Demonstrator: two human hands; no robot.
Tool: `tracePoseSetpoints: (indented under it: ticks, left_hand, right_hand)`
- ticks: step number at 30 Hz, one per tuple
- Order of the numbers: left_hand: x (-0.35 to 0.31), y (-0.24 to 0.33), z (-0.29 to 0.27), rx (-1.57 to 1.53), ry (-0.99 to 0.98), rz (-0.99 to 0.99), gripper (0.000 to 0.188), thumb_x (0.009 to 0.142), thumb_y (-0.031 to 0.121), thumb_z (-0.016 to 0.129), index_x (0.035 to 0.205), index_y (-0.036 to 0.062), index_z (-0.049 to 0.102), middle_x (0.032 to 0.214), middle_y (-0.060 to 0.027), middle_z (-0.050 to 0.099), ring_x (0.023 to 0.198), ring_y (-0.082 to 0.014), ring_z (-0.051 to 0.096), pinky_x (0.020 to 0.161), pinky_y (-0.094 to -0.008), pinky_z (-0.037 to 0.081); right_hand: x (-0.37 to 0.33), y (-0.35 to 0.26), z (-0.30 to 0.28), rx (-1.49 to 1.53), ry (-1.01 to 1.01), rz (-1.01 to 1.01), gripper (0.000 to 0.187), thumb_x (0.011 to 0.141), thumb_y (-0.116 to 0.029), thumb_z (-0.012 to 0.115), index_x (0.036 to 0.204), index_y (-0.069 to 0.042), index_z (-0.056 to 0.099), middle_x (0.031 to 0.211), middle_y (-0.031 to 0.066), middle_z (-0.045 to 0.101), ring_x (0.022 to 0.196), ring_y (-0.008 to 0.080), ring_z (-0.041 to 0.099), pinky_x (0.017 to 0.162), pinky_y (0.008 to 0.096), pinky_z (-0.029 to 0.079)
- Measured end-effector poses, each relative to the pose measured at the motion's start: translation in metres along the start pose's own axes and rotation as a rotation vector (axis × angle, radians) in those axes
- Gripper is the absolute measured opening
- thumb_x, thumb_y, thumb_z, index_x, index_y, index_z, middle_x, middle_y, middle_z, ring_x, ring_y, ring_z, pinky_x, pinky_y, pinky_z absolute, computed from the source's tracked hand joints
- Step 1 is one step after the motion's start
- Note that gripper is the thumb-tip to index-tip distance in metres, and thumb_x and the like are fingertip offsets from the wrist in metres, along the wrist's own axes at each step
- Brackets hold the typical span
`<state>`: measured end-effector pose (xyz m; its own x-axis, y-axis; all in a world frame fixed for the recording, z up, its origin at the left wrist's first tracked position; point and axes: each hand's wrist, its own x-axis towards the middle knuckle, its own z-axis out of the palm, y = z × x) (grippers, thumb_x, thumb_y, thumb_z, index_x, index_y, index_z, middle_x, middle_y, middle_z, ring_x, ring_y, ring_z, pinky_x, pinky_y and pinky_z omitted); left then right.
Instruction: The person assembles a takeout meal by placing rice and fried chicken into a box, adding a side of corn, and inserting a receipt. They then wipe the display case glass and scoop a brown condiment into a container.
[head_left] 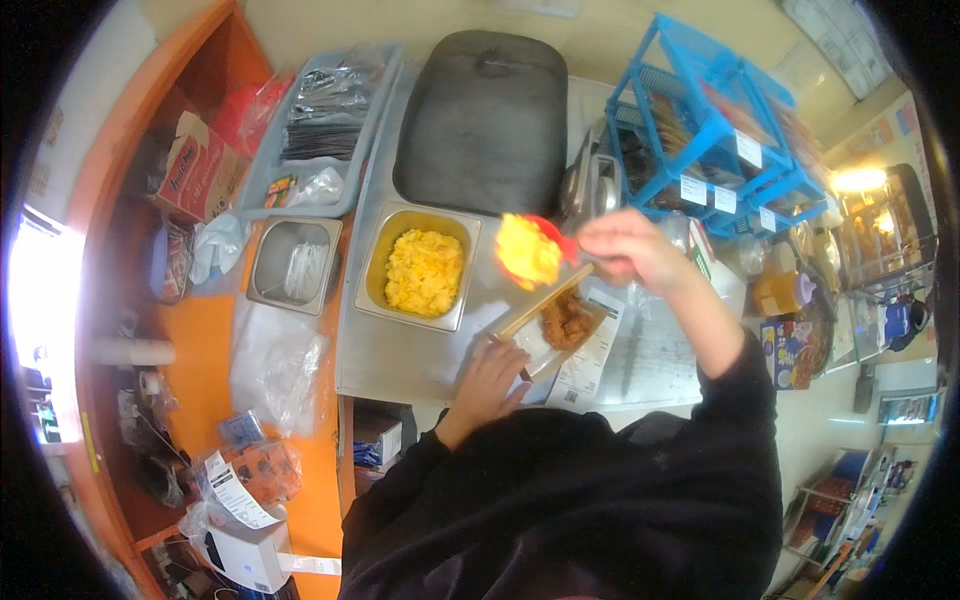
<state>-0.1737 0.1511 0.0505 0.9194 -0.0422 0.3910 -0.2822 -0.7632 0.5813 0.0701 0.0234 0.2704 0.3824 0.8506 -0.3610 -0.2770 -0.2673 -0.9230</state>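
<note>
My right hand is closed on the handle of a red scoop heaped with scrambled egg. The scoop hangs over the steel counter, just above the far edge of an open paper food box. Fried chicken lies in the right part of that box. With its fingers on the near left side of the box, my left hand grips it. To the left stands a steel pan with more scrambled egg in it. Under the box's right side a printed receipt shows.
A dark tray lies at the back of the counter. Blue plastic baskets stand at the back right. On the left are a grey cutlery bin, a smaller steel pan, clear plastic bags and a white receipt printer.
</note>
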Motion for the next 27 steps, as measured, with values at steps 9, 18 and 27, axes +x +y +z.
tracePoseSetpoints:
  ticks: [9, 18, 27]
  left_hand:
    - [0.026, 0.011, 0.001, 0.132, -0.049, -0.192, 0.035, 0.076, 0.016, 0.062, 0.111, 0.0084, 0.063, 0.113, -0.0083, 0.061, 0.106, -0.0256, 0.052, 0.098, -0.0487, 0.033]
    - [0.016, 0.01, 0.024, 0.154, 0.24, -0.257, 0.034, 0.073, 0.019, 0.068, 0.104, 0.008, 0.06, 0.125, -0.0167, 0.049, 0.114, -0.0361, 0.045, 0.098, -0.0481, 0.032]
    - [-0.007, -0.003, 0.051, -0.024, 0.468, -0.404, 0.054, 0.073, 0.016, 0.07, 0.115, -0.0038, 0.042, 0.121, -0.0272, 0.044, 0.115, -0.0422, 0.042, 0.1, -0.0484, 0.031]
  right_hand:
    - [-0.088, 0.091, 0.002, 0.155, 0.189, 0.157, 0.02, 0.092, -0.016, 0.058, 0.093, 0.001, 0.068, 0.055, -0.0073, 0.04, 0.045, 0.0026, 0.031, 0.042, 0.0216, 0.021]
    - [-0.046, 0.21, 0.059, -0.515, 0.516, -0.207, 0.017, 0.089, -0.012, 0.06, 0.098, 0.0, 0.066, 0.08, 0.0114, 0.067, 0.065, 0.0232, 0.063, 0.056, 0.0307, 0.048]
    - [-0.037, 0.228, 0.066, -1.474, 0.453, -0.705, 0.049, 0.068, -0.006, 0.06, 0.116, 0.004, 0.057, 0.065, 0.0047, 0.05, 0.053, 0.0181, 0.051, 0.051, 0.0305, 0.041]
